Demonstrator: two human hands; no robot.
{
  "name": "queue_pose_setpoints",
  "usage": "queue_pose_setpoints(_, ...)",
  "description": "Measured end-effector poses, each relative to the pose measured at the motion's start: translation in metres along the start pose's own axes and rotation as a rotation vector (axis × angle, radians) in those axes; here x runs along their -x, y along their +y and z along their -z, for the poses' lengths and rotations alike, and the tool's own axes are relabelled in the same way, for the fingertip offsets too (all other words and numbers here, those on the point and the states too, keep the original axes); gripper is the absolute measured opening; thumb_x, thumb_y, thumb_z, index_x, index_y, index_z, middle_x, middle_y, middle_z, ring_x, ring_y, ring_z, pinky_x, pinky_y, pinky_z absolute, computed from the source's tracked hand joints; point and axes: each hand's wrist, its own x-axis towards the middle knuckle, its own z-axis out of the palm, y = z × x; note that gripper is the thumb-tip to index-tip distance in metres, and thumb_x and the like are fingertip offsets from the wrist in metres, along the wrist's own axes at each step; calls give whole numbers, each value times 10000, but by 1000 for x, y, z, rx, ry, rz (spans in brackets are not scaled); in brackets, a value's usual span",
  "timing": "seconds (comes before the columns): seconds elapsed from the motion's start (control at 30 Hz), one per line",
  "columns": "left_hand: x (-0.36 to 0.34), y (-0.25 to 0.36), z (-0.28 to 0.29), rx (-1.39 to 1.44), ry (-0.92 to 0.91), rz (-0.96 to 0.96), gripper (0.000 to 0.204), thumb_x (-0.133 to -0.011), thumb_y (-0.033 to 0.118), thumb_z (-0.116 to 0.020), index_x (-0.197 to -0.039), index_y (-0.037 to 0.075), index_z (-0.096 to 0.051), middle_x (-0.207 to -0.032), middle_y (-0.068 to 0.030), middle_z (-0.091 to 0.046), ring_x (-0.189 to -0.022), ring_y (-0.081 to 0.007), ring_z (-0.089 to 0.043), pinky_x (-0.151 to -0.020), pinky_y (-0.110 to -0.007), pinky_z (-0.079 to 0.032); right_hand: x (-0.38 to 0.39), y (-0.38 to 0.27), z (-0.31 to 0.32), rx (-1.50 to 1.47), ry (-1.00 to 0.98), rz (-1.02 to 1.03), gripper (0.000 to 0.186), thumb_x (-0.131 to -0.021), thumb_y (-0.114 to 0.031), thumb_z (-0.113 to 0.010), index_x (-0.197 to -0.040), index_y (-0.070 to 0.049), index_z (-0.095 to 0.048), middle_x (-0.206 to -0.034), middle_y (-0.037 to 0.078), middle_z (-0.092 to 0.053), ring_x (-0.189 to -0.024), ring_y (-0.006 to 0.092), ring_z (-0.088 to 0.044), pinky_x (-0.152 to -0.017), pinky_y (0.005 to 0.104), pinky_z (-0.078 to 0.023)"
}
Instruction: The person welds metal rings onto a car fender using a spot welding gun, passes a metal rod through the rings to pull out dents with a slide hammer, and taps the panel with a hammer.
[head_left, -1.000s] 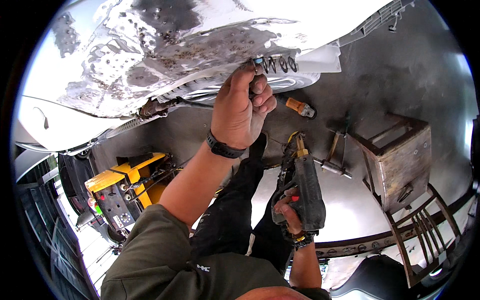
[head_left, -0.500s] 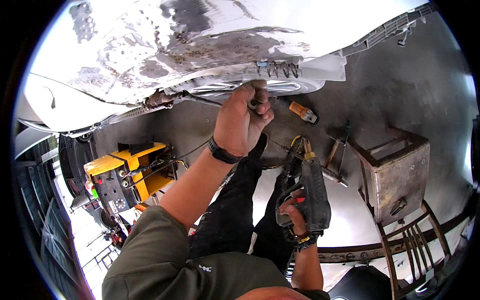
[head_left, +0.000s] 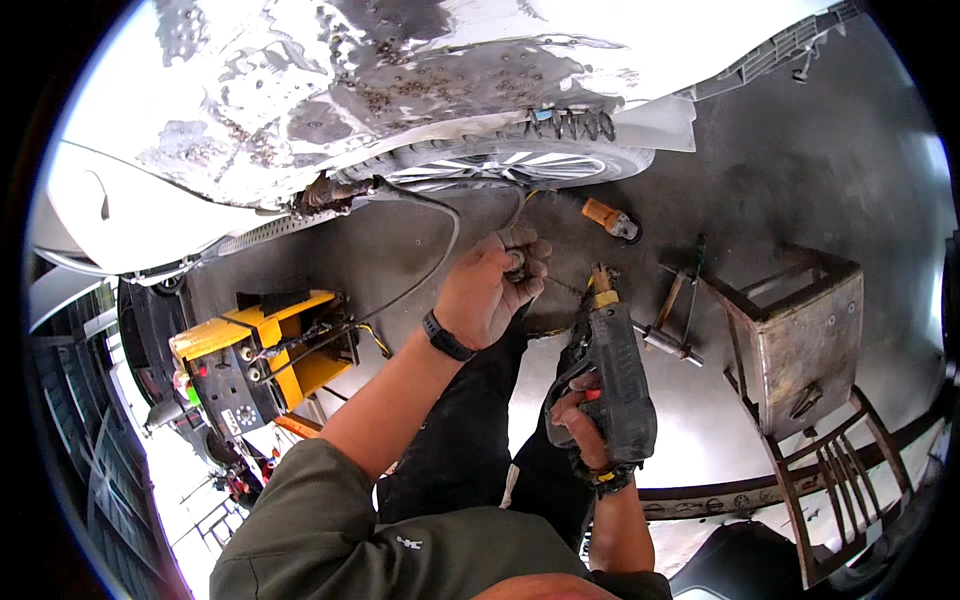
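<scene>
My right hand (head_left: 583, 420) grips a black pistol-grip welding gun (head_left: 622, 385) with a brass-coloured tip, a finger by its red trigger. The gun points away from me toward the car. My left hand (head_left: 497, 285), with a dark watch on the wrist, is held in front of the wheel, fingers curled round a small, round metal piece (head_left: 516, 262) too small to name. Beyond it stands the white car body panel (head_left: 290, 110), dented, with grey bare patches and dark spots. A wavy wire strip (head_left: 575, 126) runs along the wheel arch above the wheel (head_left: 510, 165).
A clamp with a cable (head_left: 455, 225) hangs at the sill. The yellow and black machine (head_left: 250, 350) stands at left. An orange angle grinder (head_left: 610, 219) and a metal puller bar (head_left: 668, 345) lie on the floor. A worn stool (head_left: 810, 340) is at right.
My left hand has drawn back from the wheel toward me, uncovering the wheel and cable. My right hand holds the gun almost in place, tilted slightly differently.
</scene>
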Motion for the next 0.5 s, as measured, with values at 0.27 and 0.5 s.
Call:
queue_pose_setpoints(0.27, -1, -14, 6, -143, -105, 157, 259, -934, 39, -533, -1188, 11, -573, -1065, -110, -645, -882, -195, -619, -806, -351, -526, 6, 60, -1, 293, 319, -184, 356, -881, -78, -745, -1203, -12, -608, -829, 7, -652, -718, 86, -610, -644, 249, -503)
queue_pose_setpoints(0.5, -13, -47, 77, -493, -143, 320, 183, -962, 92, -539, -1117, 13, -595, -873, -80, -637, -739, -165, -589, -674, -318, -488, 32, 165, 44, 524, 759, -292, 507, -856, -129, -786, -1291, -27, -548, -998, 87, -711, -849, 160, -641, -763, 297, -533)
